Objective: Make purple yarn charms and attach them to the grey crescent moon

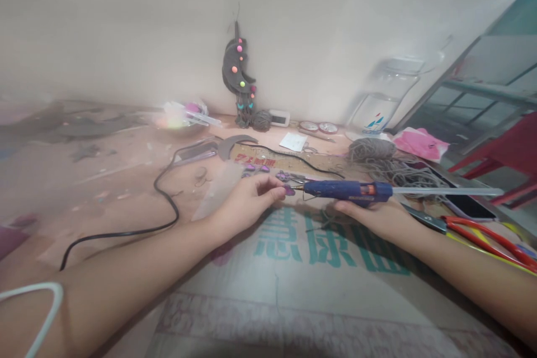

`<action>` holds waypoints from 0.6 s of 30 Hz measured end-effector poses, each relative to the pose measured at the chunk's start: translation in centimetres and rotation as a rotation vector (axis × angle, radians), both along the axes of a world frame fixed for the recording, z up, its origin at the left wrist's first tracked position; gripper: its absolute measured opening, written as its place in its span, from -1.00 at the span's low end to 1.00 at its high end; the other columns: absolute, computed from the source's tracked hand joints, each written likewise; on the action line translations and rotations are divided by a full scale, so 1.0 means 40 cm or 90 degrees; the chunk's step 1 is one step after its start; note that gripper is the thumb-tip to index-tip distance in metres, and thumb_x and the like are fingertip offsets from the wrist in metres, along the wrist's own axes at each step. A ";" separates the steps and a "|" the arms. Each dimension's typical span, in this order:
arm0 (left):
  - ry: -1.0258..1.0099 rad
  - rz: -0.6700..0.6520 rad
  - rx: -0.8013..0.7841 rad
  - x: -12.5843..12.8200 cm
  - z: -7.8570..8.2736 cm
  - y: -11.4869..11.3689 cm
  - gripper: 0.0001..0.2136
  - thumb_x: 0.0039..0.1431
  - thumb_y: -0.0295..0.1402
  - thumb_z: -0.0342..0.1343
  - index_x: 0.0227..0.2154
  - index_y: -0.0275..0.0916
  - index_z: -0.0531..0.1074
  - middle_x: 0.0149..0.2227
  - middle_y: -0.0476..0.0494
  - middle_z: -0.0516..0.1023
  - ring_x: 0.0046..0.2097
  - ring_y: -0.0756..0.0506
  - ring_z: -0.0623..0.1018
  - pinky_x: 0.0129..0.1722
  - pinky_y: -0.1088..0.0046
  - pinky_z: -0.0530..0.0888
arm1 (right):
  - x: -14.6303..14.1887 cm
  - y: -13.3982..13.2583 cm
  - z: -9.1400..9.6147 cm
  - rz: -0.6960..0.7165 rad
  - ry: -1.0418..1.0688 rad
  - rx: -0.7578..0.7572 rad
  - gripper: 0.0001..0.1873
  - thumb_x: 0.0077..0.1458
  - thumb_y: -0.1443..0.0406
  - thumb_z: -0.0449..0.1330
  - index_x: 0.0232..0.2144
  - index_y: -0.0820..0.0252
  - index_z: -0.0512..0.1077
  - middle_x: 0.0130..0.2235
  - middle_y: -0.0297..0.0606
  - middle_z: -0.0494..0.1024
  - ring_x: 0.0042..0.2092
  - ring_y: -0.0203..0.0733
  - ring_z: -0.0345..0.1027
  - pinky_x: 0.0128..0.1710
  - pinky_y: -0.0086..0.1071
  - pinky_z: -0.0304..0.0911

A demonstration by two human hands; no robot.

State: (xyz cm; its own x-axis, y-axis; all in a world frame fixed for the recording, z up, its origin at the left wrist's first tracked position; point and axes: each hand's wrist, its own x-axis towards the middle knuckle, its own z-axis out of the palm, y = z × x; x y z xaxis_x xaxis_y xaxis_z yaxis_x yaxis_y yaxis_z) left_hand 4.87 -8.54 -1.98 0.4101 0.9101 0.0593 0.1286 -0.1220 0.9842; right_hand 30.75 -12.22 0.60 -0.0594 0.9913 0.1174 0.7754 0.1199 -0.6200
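In my right hand [369, 213] is a blue hot glue gun [335, 190], held level with its nozzle pointing left. A long clear glue stick [444, 192] sticks out of its back end. My left hand [254, 196] pinches a small purple piece [289, 191] between thumb and fingertips, right at the nozzle tip; whether they touch I cannot tell. Just behind that hand lie more small purple-and-grey pieces [263, 169] on the printed sheet [235, 296] with green characters. A black cord [176, 207] winds across the table to the left.
Against the wall hangs a grey crescent ornament [235, 64] with coloured beads. Grey yarn [371, 150], a water bottle [377, 100], a phone [470, 204] and red-handled pliers [486, 235] are at the right. A grey crescent cutout [229, 146] and a bag of colourful bits [184, 114] lie left of centre.
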 end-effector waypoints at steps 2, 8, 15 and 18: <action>-0.007 0.000 -0.001 0.000 0.000 0.000 -0.84 0.19 -0.28 0.15 -0.38 -0.29 0.44 -0.44 0.00 0.48 -0.38 0.01 0.43 -0.35 0.51 0.32 | 0.004 0.002 -0.002 0.005 -0.016 -0.006 -0.63 -0.09 -0.08 0.24 -0.38 -0.02 0.64 -0.33 -0.27 0.69 -0.23 0.15 0.60 -0.18 -0.04 0.56; -0.023 0.000 -0.008 0.001 -0.004 0.003 -0.84 0.19 -0.28 0.16 -0.37 -0.28 0.44 -0.45 0.00 0.49 -0.41 0.02 0.43 -0.38 0.51 0.32 | 0.013 0.008 -0.011 -0.005 -0.035 0.005 -0.62 -0.10 -0.10 0.26 -0.36 -0.03 0.64 -0.36 -0.29 0.68 -0.27 0.12 0.58 -0.25 -0.08 0.54; -0.033 0.009 0.000 0.000 -0.017 0.011 -0.82 0.19 -0.24 0.16 -0.37 -0.27 0.42 -0.46 0.02 0.46 -0.43 0.03 0.41 -0.39 0.52 0.32 | 0.023 0.000 -0.011 0.115 0.124 -0.009 -0.56 0.09 -0.09 0.17 -0.56 0.08 0.52 -0.46 -0.27 0.61 -0.38 -0.09 0.51 -0.35 -0.27 0.45; -0.028 0.009 0.006 0.000 -0.017 0.012 -0.81 0.20 -0.23 0.16 -0.37 -0.28 0.42 -0.45 0.00 0.48 -0.42 0.03 0.42 -0.38 0.51 0.33 | 0.029 0.003 0.005 0.175 0.169 0.017 -0.55 0.16 -0.07 0.14 -0.47 0.11 0.56 -0.39 -0.24 0.62 -0.32 -0.10 0.51 -0.27 -0.28 0.42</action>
State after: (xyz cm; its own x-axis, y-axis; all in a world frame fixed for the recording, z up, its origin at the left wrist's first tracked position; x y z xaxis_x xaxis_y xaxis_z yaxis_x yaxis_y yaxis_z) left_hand 4.88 -8.05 -2.67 0.3939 0.9152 0.0852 0.0874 -0.1295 0.9877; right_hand 31.92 -12.10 0.79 -0.2869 0.9390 0.1898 0.5245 0.3197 -0.7891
